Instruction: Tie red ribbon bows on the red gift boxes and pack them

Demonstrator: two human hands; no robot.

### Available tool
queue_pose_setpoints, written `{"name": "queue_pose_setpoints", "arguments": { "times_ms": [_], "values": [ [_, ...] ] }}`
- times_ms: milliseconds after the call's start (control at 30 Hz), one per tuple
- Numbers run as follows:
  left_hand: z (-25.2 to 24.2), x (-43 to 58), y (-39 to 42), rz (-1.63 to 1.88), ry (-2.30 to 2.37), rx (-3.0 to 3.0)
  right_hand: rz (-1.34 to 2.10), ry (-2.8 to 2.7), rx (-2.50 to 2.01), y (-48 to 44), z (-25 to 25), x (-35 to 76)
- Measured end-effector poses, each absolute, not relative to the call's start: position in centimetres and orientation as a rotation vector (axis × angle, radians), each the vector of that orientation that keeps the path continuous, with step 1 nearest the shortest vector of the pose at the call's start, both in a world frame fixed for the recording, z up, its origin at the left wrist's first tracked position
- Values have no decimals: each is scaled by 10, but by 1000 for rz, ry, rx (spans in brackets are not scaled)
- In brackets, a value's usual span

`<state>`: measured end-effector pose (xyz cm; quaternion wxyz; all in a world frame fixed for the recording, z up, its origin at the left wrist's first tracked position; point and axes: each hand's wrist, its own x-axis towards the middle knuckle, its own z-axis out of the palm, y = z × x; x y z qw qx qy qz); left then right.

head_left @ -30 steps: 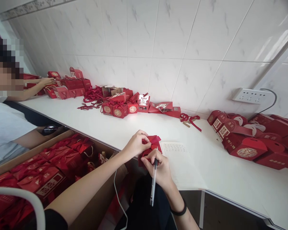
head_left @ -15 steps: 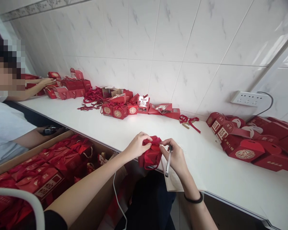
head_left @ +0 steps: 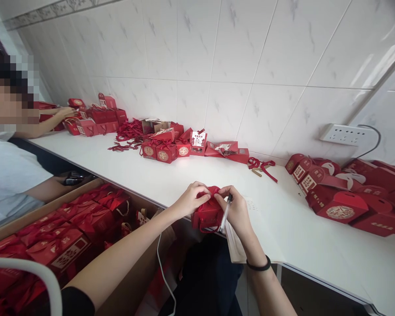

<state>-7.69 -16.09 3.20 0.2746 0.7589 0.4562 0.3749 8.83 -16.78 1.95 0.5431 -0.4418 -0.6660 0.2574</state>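
A small red box (head_left: 208, 218) with a red ribbon (head_left: 212, 193) on top sits at the table's front edge, between my hands. My left hand (head_left: 191, 201) pinches the ribbon at the upper left of the box. From the right, my right hand (head_left: 234, 210) pinches the ribbon too, close to the left fingertips. A pen (head_left: 225, 213) is tucked in my right hand and points down. Under that hand lies a notebook (head_left: 237, 245) at the table edge. The fingertips partly hide the ribbon's knot.
Red boxes (head_left: 339, 210) are piled at the right below a power strip (head_left: 344, 134). More boxes (head_left: 166, 152) and loose ribbons (head_left: 131, 130) line the wall. A carton (head_left: 95, 182) of ribboned boxes stands lower left. A person (head_left: 13, 171) works at the far left.
My right hand has moved slightly left, nearer to my left hand, and its pen has tilted. The ribbon lies closer against the box top. The view has shifted slightly.
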Motion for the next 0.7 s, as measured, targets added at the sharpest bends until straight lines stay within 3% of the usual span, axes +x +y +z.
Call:
{"name": "queue_pose_setpoints", "arguments": {
  "times_ms": [367, 700],
  "values": [
    [33, -71, -163, 1142, 1286, 1973, 625, -1568, -1097, -187, 22, 87],
    [35, -73, -164, 1020, 1290, 2040, 659, -1492, -1106, -192, 26, 83]
  ]
}}
